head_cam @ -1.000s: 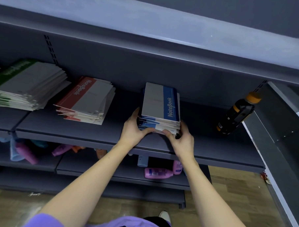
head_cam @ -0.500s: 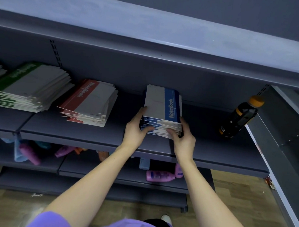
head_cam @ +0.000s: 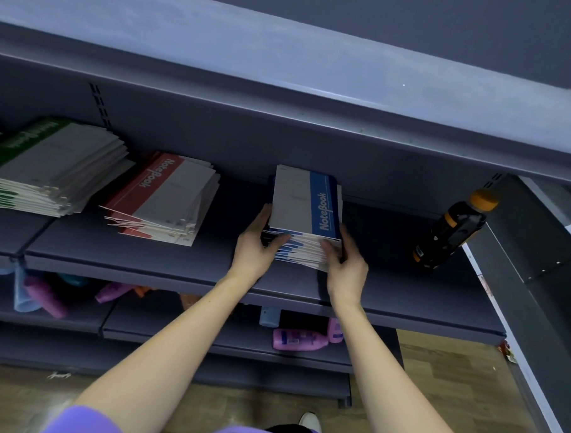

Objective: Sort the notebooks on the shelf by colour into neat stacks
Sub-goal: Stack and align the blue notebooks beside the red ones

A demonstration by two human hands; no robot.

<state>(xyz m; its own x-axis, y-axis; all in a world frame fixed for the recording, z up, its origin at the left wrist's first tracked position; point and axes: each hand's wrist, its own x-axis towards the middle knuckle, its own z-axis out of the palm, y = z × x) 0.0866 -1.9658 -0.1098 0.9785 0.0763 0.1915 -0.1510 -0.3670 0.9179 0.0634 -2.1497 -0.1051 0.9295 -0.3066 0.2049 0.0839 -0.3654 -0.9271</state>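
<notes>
A stack of blue notebooks (head_cam: 306, 202) lies on the grey shelf (head_cam: 177, 264), right of centre. My left hand (head_cam: 255, 247) grips the stack's near left corner, thumb across the front edges. My right hand (head_cam: 345, 266) holds the near right corner, fingers along the right side. To the left lies a fanned stack of red notebooks (head_cam: 167, 198). Farther left sits a taller stack of green notebooks (head_cam: 51, 165), cut off by the frame edge.
A dark bottle with an orange cap (head_cam: 453, 230) stands on the shelf at the right, near the side panel. An upper shelf board (head_cam: 283, 78) overhangs. On the lower shelf lie pink (head_cam: 296, 339) and purple bottles (head_cam: 45, 296). Wood floor below.
Both hands and the blue stack have slid slightly farther back on the shelf; the grip is unchanged. The other stacks have not moved.
</notes>
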